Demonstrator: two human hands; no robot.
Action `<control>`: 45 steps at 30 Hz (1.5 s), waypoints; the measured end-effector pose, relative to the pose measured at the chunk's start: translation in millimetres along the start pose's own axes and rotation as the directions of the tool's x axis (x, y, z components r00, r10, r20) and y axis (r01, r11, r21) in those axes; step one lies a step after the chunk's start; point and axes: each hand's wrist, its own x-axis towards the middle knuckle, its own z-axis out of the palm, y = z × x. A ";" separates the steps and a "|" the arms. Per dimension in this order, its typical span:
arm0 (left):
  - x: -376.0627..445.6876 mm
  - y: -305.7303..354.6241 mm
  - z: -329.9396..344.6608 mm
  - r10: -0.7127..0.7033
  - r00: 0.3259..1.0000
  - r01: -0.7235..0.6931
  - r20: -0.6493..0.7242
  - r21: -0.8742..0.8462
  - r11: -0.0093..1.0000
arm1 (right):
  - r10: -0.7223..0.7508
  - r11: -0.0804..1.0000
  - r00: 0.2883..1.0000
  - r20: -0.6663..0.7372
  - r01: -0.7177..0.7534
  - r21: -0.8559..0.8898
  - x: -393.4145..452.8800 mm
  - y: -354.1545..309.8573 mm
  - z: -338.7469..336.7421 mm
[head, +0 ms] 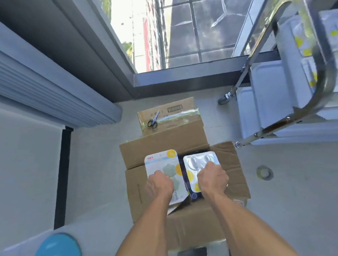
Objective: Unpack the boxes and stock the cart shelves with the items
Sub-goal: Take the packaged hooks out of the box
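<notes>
While a white metal cart with chrome rails (269, 107) stands at the right, its top shelf carrying blister packs, an open brown cardboard box (179, 218) sits on the pale floor with flaps spread. Beyond it lies a closed taped cardboard box (176, 126) bearing black-handled scissors (153, 120). Over the open box, the left hand (159, 184) grips a white card-backed pack (161, 163), and the right hand (213, 180) grips a clear blister pack with yellow dots (196, 163), fingers curled round each.
</notes>
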 end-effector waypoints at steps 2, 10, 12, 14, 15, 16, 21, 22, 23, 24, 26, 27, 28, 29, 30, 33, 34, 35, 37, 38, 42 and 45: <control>-29.1 10.5 -27.6 0.041 0.999 -0.040 -0.013 0.054 0.998 | 0.042 0.997 0.999 -0.025 -0.040 0.066 -15.7 5.0 -36.0; -148.2 124.3 -110.8 0.388 0.919 -0.352 -0.073 0.297 0.888 | 0.282 0.884 0.955 -0.097 -0.219 0.413 -42.0 71.7 -200.5; -180.7 159.9 -118.7 0.480 0.874 -0.432 -0.073 0.337 0.837 | 0.283 0.879 0.951 -0.129 -0.203 0.432 -37.4 101.3 -244.9; -212.7 199.5 -119.5 0.531 0.843 -0.472 -0.089 0.350 0.809 | 0.291 0.870 0.942 -0.169 -0.188 0.455 -23.8 138.2 -290.3; -228.5 220.2 -117.8 0.540 0.836 -0.480 -0.097 0.348 0.805 | 0.300 0.866 0.935 -0.192 -0.182 0.465 -15.9 158.9 -312.4; -243.8 242.5 -114.4 0.549 0.829 -0.488 -0.108 0.339 0.804 | 0.311 0.862 0.926 -0.216 -0.179 0.473 -6.2 181.1 -333.6; -319.7 349.8 -86.0 0.597 0.796 -0.542 -0.097 0.324 0.775 | 0.419 0.793 0.884 -0.208 -0.245 0.557 32.4 305.4 -420.2; -333.9 371.1 -76.5 0.609 0.789 -0.556 -0.083 0.325 0.765 | 0.456 0.759 0.869 -0.193 -0.265 0.595 39.8 331.2 -435.9; -348.0 392.3 -65.9 0.620 0.782 -0.570 -0.067 0.328 0.754 | 0.492 0.721 0.852 -0.180 -0.283 0.633 46.7 357.2 -451.6; -362.3 413.6 -54.8 0.631 0.774 -0.585 -0.049 0.327 0.743 | 0.527 0.686 0.833 -0.170 -0.299 0.663 53.4 383.2 -466.3; -388.3 454.9 -29.4 0.653 0.757 -0.616 -0.018 0.313 0.723 | 0.572 0.646 0.803 -0.167 -0.316 0.695 65.7 434.1 -489.2; -400.2 474.2 -16.1 0.662 0.749 -0.629 -0.004 0.306 0.714 | 0.579 0.648 0.797 -0.172 -0.322 0.690 70.9 457.3 -498.1; -412.0 492.5 -3.7 0.669 0.743 -0.640 0.009 0.302 0.707 | 0.583 0.654 0.794 -0.176 -0.329 0.681 75.2 478.6 -506.0; -423.2 510.9 8.2 0.677 0.736 -0.650 0.022 0.302 0.697 | 0.590 0.657 0.788 -0.179 -0.339 0.673 79.3 498.9 -512.1; -434.7 529.4 20.2 0.684 0.728 -0.660 0.035 0.305 0.687 | 0.601 0.656 0.778 -0.181 -0.351 0.668 84.6 518.7 -516.7; -465.2 579.2 50.0 0.729 0.680 -0.705 0.076 0.338 0.623 | 0.655 0.590 0.742 -0.143 -0.385 0.709 105.8 566.8 -531.7; -473.0 594.3 57.0 0.747 0.659 -0.722 0.086 0.351 0.596 | 0.676 0.548 0.728 -0.114 -0.393 0.738 115.5 578.5 -538.7; -479.3 609.3 63.4 0.761 0.642 -0.734 0.093 0.359 0.576 | 0.690 0.513 0.719 -0.088 -0.399 0.760 126.2 588.2 -546.8; -485.0 640.1 75.1 0.767 0.634 -0.742 0.099 0.359 0.567 | 0.691 0.500 0.718 -0.085 -0.389 0.774 151.5 602.3 -564.9; -484.9 656.0 80.6 0.760 0.642 -0.738 0.103 0.353 0.575 | 0.682 0.516 0.724 -0.103 -0.376 0.769 165.8 607.2 -574.0; -473.6 717.6 107.2 0.732 0.670 -0.722 0.121 0.333 0.606 | 0.610 0.615 0.778 -0.152 -0.344 0.710 227.7 622.7 -608.0; -459.6 768.0 128.8 0.710 0.694 -0.705 0.121 0.312 0.636 | 0.548 0.632 0.827 -0.125 -0.311 0.710 285.3 634.6 -627.6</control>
